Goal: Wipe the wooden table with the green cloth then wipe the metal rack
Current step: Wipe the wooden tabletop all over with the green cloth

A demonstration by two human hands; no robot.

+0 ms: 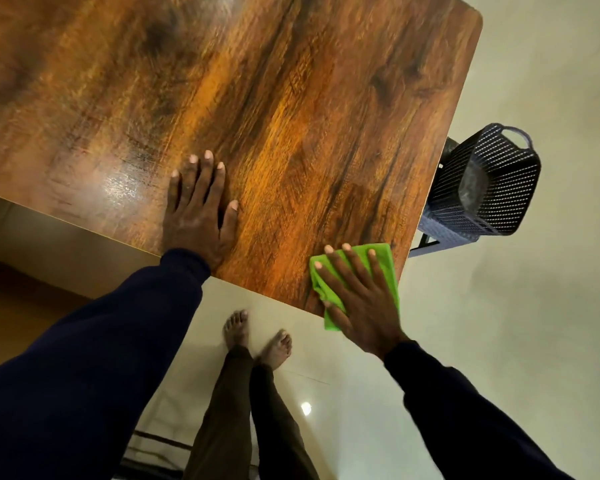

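Nearest the camera, two dark navy sleeves (94, 358) reach forward from the bottom of the view, and between them a pair of bare feet (257, 337) stands on a pale, glossy floor (499, 306).

The right hand (361, 299) lies palm down on the green cloth (385, 265), its fingers (347, 268) spread and flat, pressing the cloth onto the near right corner of the wooden table (291, 98). The cloth is a folded, soft, bright green rectangle with a fine nap. Its long axis runs from the near table edge away toward the table's right edge, roughly in line with the fingers, and its near end hangs just over the table edge.

To the left, the left hand (198, 209) rests flat on the bare tabletop close to the near edge, fingers lightly spread, thumb held out to the right, holding nothing.

The table is a smooth, slightly shiny slab with a warm brown wood grain, dark streaks, and rounded corners. Its grain runs away from the person, angled up and to the right.

Beyond the table's right edge, a dark perforated plastic basket (492, 181) with a loop handle sits tilted on a woven-looking stool, something clear and crumpled inside it.
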